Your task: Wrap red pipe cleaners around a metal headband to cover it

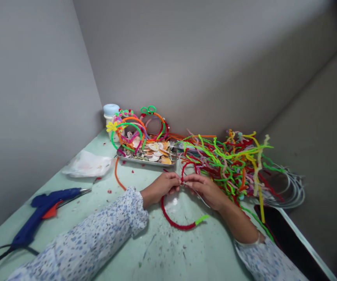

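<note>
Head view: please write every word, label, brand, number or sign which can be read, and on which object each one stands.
No text can be read anywhere.
Glue gun: no brand or number legible.
Packet: no print legible.
Jar: partly hidden, no label legible.
Red band: no text visible.

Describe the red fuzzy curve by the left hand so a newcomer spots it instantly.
On the pale green table, the left hand and right hand come together nearer than a metal tray of shells. From under the left hand, the fuzzy red curve bows toward the viewer and rightward. Unlike the tangled pile beyond the right hand, it lies apart, ending in a bright green tip.
</note>
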The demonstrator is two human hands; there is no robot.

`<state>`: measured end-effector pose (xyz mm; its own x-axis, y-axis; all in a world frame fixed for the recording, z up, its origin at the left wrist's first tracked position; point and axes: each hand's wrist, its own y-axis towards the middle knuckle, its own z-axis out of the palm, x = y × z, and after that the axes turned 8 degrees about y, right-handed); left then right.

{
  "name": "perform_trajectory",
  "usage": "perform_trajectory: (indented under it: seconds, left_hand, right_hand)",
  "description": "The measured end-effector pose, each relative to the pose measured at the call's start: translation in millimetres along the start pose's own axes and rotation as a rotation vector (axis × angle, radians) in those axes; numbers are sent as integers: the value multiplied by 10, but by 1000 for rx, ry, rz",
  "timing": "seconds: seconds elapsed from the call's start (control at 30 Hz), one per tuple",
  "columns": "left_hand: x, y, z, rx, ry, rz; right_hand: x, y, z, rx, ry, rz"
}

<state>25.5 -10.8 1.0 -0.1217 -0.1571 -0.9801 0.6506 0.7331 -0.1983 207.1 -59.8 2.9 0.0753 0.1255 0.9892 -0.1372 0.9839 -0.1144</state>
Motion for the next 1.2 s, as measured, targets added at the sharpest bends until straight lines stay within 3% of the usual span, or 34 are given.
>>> perform_trajectory:
  seconds: [0.3, 0.7, 1.2]
  left_hand:
    - [-8, -1, 19, 31, 31, -1]
    - [18, 21, 3, 55, 28, -58]
    - [20, 11, 7, 21, 87, -11]
  right_hand:
    - [-172, -3, -20, -30, 87, -41]
    - [-140, -18, 12, -71, -46, -73]
    - [-84, -34, 88, -122, -68, -84]
